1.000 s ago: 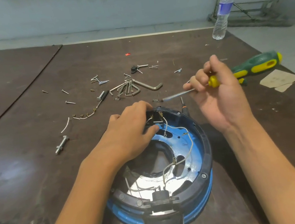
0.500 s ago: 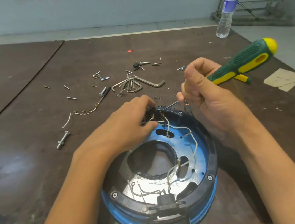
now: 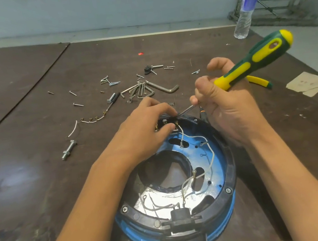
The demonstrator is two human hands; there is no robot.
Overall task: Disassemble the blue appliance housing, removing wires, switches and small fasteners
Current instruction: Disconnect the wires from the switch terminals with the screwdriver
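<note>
The left hand (image 3: 145, 130) pinches a black switch (image 3: 164, 122) at the far rim of the blue housing (image 3: 228, 164), which lies open side up near the front edge of the dark table (image 3: 42, 184). The right hand (image 3: 227, 110), just beyond the housing's far right rim, grips a green-and-yellow screwdriver (image 3: 257, 60), its tip at the switch. White wires (image 3: 211, 154) trail inside the housing. Beyond it lie hex keys (image 3: 150, 90) and loose screws (image 3: 78, 104); 1 bolt (image 3: 69, 149) lies to its left.

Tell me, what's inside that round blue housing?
Inside the blue housing: loose white wires, a big round opening and a shiny metal plate. At the far rim the left hand grips a black switch block, covering most of it. The right hand holds a screwdriver there.
</note>
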